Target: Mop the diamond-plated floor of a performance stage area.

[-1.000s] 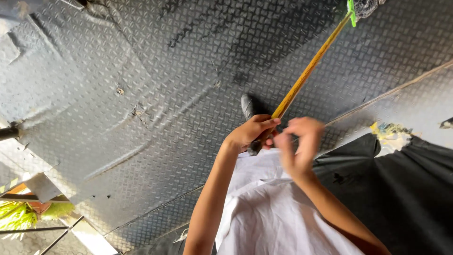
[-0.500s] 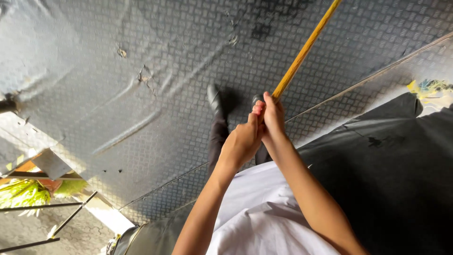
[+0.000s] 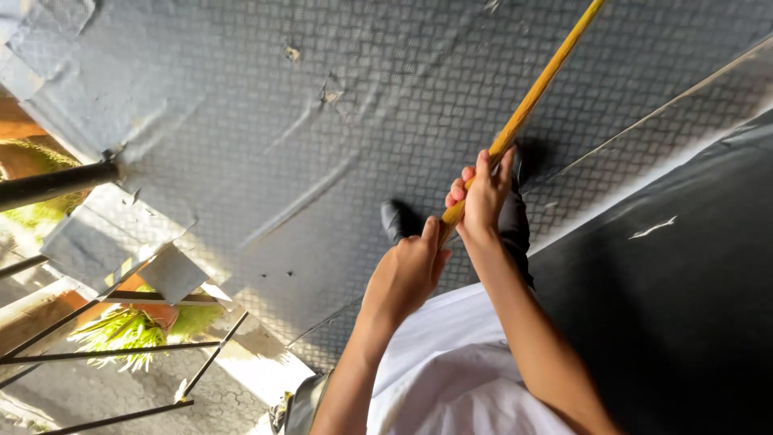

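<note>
I hold a long yellow wooden handle (image 3: 541,86) with both hands; it runs from my hands up to the top right edge of the view, its far end out of sight. My left hand (image 3: 409,270) grips the near end of the handle. My right hand (image 3: 483,197) grips it just above. Below my hands lies a grey diamond-plate metal floor (image 3: 386,105). My black shoe (image 3: 392,219) shows beside my hands, and my white shirt (image 3: 451,362) fills the bottom.
A raised metal edge (image 3: 644,129) crosses diagonally at right, with a dark black sheet (image 3: 684,274) beyond it. Dark metal railing bars (image 3: 121,354) and a black pipe (image 3: 56,184) stand at left. Green plants (image 3: 121,329) and paving show below the platform edge.
My hands have slid apart a little along the handle, and the view has shifted so the floor and railing appear further right and larger. The green piece at the handle's far end is gone from view.
</note>
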